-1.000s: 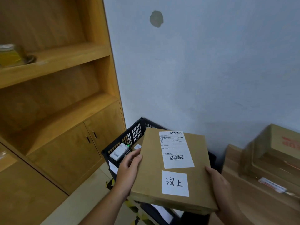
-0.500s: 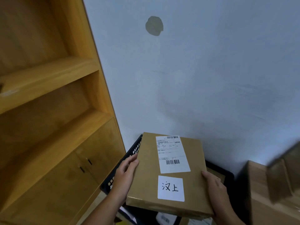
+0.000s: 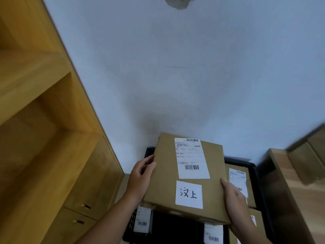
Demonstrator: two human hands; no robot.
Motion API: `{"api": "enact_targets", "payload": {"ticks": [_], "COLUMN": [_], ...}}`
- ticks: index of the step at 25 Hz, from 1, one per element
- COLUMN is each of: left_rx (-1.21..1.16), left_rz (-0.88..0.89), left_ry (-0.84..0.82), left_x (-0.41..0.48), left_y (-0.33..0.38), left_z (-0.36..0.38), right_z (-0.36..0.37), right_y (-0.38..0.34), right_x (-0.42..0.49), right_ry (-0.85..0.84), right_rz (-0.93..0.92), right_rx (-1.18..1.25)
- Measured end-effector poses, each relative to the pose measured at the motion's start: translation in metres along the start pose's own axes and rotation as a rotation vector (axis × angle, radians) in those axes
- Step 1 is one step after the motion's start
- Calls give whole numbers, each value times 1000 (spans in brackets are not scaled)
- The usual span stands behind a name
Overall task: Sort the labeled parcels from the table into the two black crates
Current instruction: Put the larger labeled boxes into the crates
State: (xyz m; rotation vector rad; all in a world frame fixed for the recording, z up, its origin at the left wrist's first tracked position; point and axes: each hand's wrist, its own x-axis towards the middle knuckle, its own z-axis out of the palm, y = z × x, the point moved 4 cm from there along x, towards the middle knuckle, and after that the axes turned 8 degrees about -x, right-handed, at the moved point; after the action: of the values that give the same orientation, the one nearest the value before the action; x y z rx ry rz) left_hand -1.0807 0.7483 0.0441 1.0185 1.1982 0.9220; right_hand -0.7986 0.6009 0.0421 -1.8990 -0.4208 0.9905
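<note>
Looks like a mailroom corner: wooden shelf cabinet (image 3: 52, 138) at nine o'clock, bare white wall (image 3: 193, 76), black crate (image 3: 243, 160) of labelled parcels (image 3: 237, 176) at five.

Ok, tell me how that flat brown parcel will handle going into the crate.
Probably stiff: the brown parcel looks flat, edges straight, with the left hand and right hand holding only its sides. Likely light, as that grip carries it. Being flat, it should lie steady in the black crate, not roll.

Parcel (image 3: 164, 175) between left hand (image 3: 140, 176) and right hand (image 3: 235, 199) is kraft brown, with a white shipping label (image 3: 192, 159) with black barcodes, plus a white sticker (image 3: 189, 194) with black handwriting. Black crate (image 3: 257, 167) under the grip, honey-yellow wood cabinet (image 3: 52, 155) left of it.
</note>
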Motion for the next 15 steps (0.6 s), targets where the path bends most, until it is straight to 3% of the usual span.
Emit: {"api": "enact_targets", "payload": {"ticks": [10,15], "left_rx": [63,187], "left_rz": [-55,-63], "left_ry": [-61,-24], "left_x": [72,124], "left_y": [-30,-95], "left_z": [-20,-12], "right_z": [63,98], "right_y": [-17,34], "right_x": [49,118], "right_ry": [-23,13], "right_rz": [-115,-142], "right_rx": [-193,-271]}}
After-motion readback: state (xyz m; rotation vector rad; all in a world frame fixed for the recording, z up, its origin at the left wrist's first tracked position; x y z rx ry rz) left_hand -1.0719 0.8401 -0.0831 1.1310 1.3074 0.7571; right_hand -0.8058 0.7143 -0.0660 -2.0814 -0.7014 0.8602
